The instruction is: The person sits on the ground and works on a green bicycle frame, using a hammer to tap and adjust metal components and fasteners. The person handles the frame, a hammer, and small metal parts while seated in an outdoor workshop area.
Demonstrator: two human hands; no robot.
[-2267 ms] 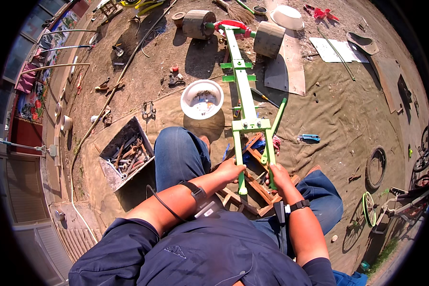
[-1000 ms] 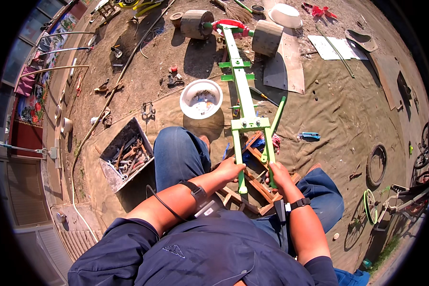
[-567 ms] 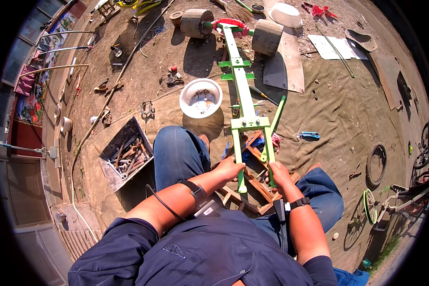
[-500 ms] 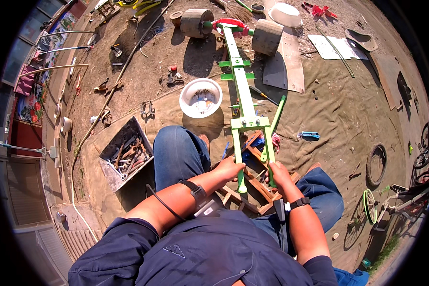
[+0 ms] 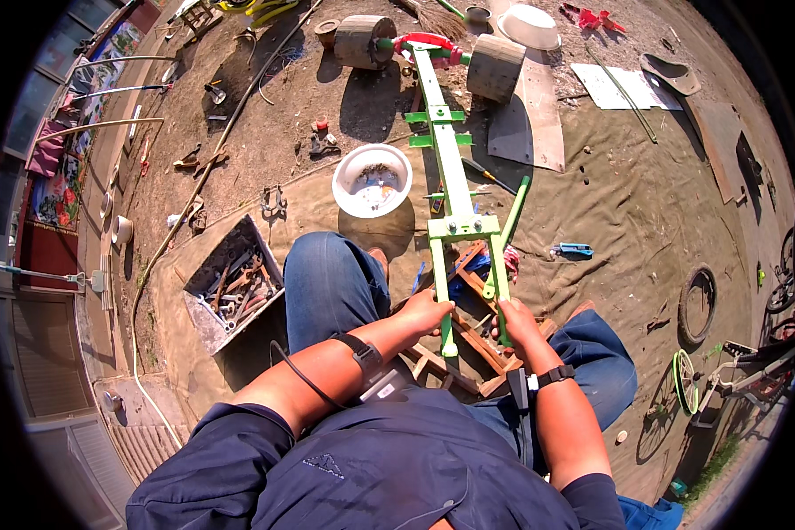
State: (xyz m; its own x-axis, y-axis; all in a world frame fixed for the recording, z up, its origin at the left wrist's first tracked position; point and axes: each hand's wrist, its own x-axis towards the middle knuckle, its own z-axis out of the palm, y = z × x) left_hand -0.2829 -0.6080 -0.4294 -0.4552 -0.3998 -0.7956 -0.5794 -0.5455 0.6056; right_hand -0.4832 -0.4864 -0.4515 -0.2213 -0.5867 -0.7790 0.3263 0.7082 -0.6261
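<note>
Sunlit dirt ground (image 5: 283,124) beside a building (image 5: 49,340) surrounds a wrinkled brown cloth (image 5: 609,208), over which one long green metal frame (image 5: 455,181) reaches out ahead of the person. Around it are one open tool box (image 5: 205,329), two white basins (image 5: 352,170) and two grey rollers (image 5: 362,44), the rollers flanking the frame's far end. The left hand (image 5: 427,312) and right hand (image 5: 519,323) each close around one near prong of the frame, the prong tips poking out just past the fists.

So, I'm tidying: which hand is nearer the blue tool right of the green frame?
Right. The right hand is down-left of the blue tool in view; the left hand farther left.
</note>
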